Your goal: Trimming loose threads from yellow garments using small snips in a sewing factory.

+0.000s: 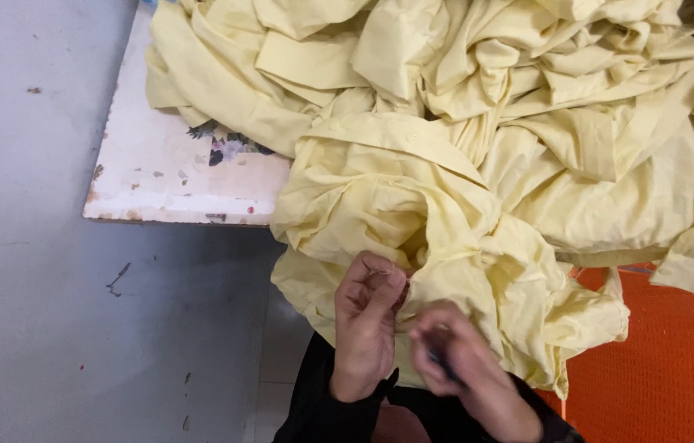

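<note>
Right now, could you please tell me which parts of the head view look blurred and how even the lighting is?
In the head view, the right hand is smeared by motion blur, its fingers indistinct; the left hand is sharper, pinching the pale yellow crumpled fabric garment; light is soft and even, with no glare on the worn white table board and only shallow shadows in the folds.

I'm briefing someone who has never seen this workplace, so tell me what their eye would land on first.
A big heap of pale yellow garments fills the upper right, spilling off a worn white table. At bottom centre, the left hand and right hand pinch one yellow garment hanging over the edge. Bright orange mesh shows at lower right.
</note>
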